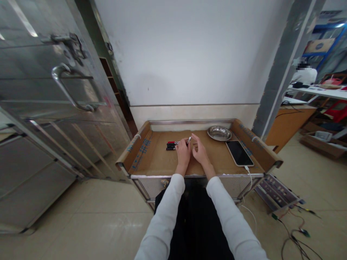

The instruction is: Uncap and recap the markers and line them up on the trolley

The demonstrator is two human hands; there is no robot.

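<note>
My left hand (183,153) is low over the brown cardboard lining (159,162) of a cart top, its fingers closed round a small pen-like item. A white-tipped end (189,139) of that item sticks up past my fingertips. Close on its right is my right hand (200,151), its fingers stretched and slightly apart around that end; whether they touch it I cannot make out. Several pens (170,145), black and red, lie side by side at the left of my left hand, which partly hides their right ends.
A round metal dish (219,133) stands at the back right of the cart. In front of it lies a phone (240,153) with a white cable (251,177) hanging over the edge. Cardboard side walls (135,153) bound the top. Further right, a person (305,74) sits at a table.
</note>
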